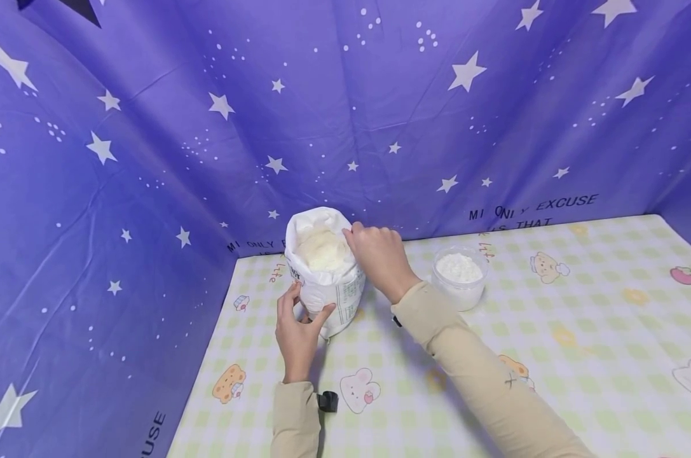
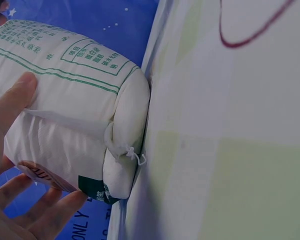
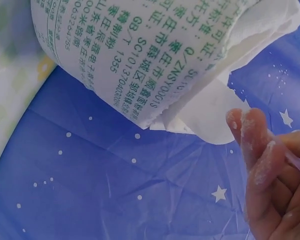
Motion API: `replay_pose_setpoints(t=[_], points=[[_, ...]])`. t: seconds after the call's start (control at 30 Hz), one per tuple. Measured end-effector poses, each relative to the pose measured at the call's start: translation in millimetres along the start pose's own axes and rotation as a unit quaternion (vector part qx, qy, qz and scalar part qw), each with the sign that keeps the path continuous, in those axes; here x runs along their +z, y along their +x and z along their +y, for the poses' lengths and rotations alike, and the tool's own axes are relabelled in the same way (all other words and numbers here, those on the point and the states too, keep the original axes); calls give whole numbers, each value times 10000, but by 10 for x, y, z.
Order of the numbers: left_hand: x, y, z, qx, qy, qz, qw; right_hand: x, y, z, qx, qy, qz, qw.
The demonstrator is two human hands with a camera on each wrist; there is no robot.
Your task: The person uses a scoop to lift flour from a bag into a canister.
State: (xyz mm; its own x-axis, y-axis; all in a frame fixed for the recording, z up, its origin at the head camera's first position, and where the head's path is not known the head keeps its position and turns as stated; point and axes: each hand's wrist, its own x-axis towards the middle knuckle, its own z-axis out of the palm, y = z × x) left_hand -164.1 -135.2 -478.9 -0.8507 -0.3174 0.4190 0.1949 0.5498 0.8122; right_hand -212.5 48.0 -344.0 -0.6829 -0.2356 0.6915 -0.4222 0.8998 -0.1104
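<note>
A white flour bag (image 1: 348, 296) with green print stands upright, its mouth rolled wide around pale flour (image 1: 322, 248). My left hand (image 1: 296, 337) holds its lower side, thumb and fingers spread around it; the left wrist view shows the thumb on the printed face and the tied bottom corner (image 2: 132, 152). At the right of the bag's rim is my right hand (image 1: 382, 257), fingers curled. Flour dusts those fingers (image 3: 262, 145) in the right wrist view. They grip a thin pale lilac handle-like piece (image 3: 295, 161), mostly hidden.
To the right of the bag, a clear round tub (image 1: 462, 299) holds white powder (image 1: 458, 268). A green-checked cloth (image 1: 402, 381) with cartoon prints covers the table. Behind and at the left hangs a blue star-patterned curtain (image 1: 322, 95), close to the bag.
</note>
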Motion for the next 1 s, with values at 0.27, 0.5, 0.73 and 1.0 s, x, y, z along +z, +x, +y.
replay_pose_setpoints(t=[0.27, 0.5, 0.73, 1.0], points=[[2, -9, 2, 6, -8, 5, 10000, 87, 14, -25, -250, -105, -329, 9991], [1, -3, 4, 59, -29, 12, 10000, 111, 50, -30, -264, -1, -620, 9977], [-1, -6, 19, 55, -15, -10, 10000, 99, 83, 37, 157, 870, -1262, 9881], [3, 7, 14, 37, 25, 4, 10000, 146, 105, 87, 248, 1496, -1724, 9733]])
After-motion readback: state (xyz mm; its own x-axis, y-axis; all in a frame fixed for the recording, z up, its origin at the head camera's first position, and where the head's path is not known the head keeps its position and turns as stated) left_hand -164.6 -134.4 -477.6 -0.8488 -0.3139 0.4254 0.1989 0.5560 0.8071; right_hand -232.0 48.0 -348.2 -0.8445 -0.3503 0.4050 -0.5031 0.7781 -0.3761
